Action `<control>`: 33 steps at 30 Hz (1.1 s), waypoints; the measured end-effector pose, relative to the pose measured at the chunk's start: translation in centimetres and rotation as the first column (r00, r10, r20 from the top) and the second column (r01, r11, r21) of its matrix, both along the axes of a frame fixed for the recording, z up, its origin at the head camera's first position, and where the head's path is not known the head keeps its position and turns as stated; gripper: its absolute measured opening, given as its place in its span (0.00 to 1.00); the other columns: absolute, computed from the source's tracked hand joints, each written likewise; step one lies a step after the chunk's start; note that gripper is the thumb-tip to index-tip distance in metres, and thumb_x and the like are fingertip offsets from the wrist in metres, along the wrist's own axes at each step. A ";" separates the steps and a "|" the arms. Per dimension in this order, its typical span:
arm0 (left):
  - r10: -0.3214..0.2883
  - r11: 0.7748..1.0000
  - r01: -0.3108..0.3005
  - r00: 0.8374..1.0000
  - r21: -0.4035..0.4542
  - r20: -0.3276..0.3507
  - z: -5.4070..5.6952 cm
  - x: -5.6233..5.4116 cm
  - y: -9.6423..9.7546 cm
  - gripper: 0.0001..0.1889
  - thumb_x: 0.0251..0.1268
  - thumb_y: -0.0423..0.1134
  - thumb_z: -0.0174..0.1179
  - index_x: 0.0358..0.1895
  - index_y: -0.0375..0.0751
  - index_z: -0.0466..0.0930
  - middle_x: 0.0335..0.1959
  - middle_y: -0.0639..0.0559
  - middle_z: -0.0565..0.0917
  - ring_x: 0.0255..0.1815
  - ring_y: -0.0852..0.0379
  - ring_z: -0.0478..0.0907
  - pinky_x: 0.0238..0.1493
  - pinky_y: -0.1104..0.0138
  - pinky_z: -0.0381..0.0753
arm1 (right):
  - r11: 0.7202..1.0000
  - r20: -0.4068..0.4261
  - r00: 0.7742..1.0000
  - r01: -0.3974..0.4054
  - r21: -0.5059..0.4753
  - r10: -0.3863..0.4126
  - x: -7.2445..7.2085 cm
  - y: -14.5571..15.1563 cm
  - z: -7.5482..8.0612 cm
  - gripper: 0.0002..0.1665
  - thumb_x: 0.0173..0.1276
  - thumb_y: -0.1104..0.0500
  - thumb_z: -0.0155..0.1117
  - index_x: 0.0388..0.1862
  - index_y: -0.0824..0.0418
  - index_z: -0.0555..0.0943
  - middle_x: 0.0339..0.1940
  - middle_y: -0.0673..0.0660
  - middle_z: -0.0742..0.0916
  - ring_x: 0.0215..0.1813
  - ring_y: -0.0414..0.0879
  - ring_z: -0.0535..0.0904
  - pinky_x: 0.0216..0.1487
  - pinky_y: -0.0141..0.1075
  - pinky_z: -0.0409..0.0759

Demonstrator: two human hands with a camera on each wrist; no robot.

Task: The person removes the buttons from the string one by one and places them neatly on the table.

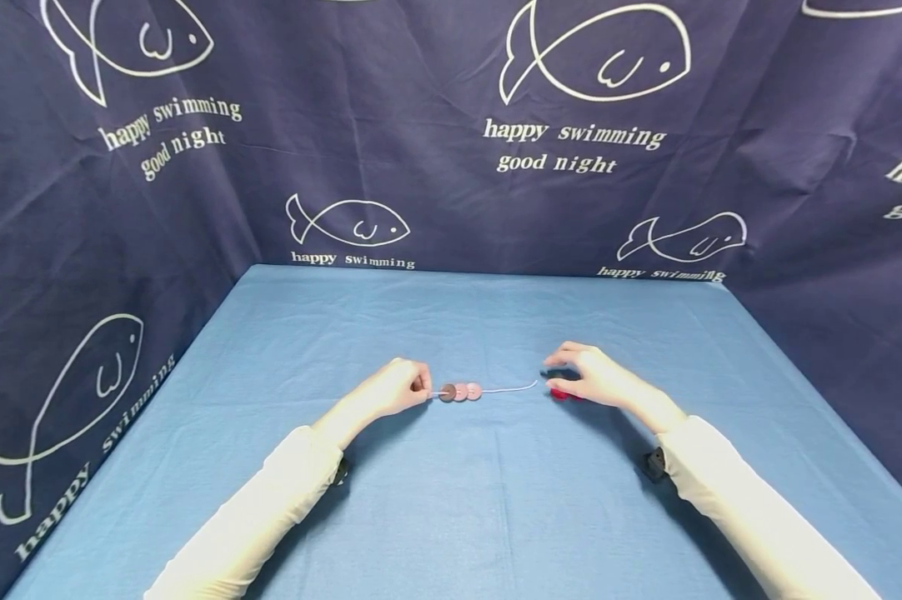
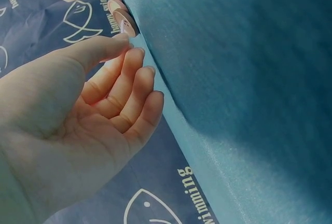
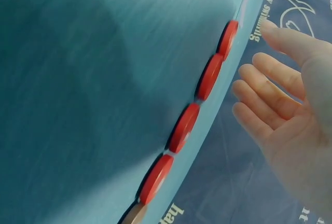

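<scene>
Left hand pinches the thin white cord; right hand hovers spread by the red buttons

Your left hand [image 1: 400, 388] has its thumb and forefinger pressed together on the left end of the thin white cord [image 1: 507, 390]. Just to the right of that pinch, the cord meets a flat round brown button [image 1: 447, 393], followed by 2 flat round pink buttons [image 1: 474, 392], all 3 in a row and overlapping or touching. The brown button is the nearest to your fingertips, and in the left wrist view a short stretch of cord shows between it and your thumb. Beyond the pink buttons, the cord runs rightward and ends near your right hand [image 1: 597, 379].

Your right hand holds nothing; its thumb and fingers are spread apart. The right wrist view shows 4 flat round red buttons [image 3: 183, 129] in a line beside your fingertips, with part of a brown disc [image 3: 136, 214] at the line's lower end. From the head view, your hand covers part of this group, and you cannot tell there whether it touches them. Everything lies on the blue cloth tabletop [image 1: 436, 500].
</scene>
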State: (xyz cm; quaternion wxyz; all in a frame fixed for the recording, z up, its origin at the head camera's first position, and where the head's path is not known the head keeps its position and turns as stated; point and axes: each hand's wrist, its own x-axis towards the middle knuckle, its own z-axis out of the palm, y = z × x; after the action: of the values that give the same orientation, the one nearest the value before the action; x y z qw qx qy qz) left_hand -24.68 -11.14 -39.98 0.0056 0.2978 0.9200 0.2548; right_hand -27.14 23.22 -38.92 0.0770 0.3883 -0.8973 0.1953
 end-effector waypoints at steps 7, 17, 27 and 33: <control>0.004 1.000 -0.004 1.000 0.005 0.020 0.1 -0.1 0.0 0.04 0.57 0.32 0.60 0.26 0.42 0.78 0.18 0.56 0.77 0.20 0.66 0.67 0.26 0.75 0.68 | 1.000 0.038 0.999 -0.012 0.007 0.012 -0.1 -1.0 0.2 0.16 0.58 0.61 0.68 0.44 0.67 0.82 0.39 0.58 0.83 0.45 0.52 0.80 0.47 0.46 0.76; -0.016 1.000 0.016 1.000 0.020 0.018 0.0 -0.1 -0.1 0.05 0.57 0.30 0.59 0.25 0.41 0.78 0.17 0.56 0.76 0.19 0.66 0.65 0.25 0.74 0.67 | 0.999 0.026 0.999 -0.044 -0.006 0.044 -0.3 -2.3 0.0 0.16 0.58 0.60 0.68 0.44 0.67 0.82 0.38 0.58 0.83 0.43 0.51 0.80 0.46 0.46 0.77; -0.009 1.000 0.009 1.000 0.012 0.029 -0.1 -0.1 -0.2 0.05 0.57 0.31 0.60 0.26 0.42 0.78 0.18 0.56 0.76 0.20 0.65 0.66 0.25 0.74 0.67 | 0.996 0.021 0.996 -0.087 -0.028 0.088 -0.5 -3.8 -0.7 0.16 0.57 0.60 0.68 0.44 0.66 0.83 0.38 0.58 0.83 0.43 0.50 0.80 0.46 0.45 0.77; 0.000 1.000 0.000 1.000 0.007 0.024 -0.1 -0.2 -0.2 0.05 0.58 0.32 0.59 0.26 0.42 0.78 0.18 0.56 0.76 0.19 0.65 0.65 0.25 0.74 0.67 | 0.993 0.022 0.994 -0.107 -0.045 0.108 -0.6 -4.6 -0.6 0.17 0.56 0.61 0.70 0.43 0.66 0.83 0.38 0.59 0.84 0.42 0.50 0.80 0.45 0.44 0.77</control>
State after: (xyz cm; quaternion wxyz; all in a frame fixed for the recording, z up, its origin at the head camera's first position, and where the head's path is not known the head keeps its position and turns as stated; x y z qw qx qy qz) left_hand -24.84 -11.29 -40.10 0.0158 0.2949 0.9189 0.2616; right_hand -27.77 18.59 -39.48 0.0637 0.4319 -0.8714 0.2237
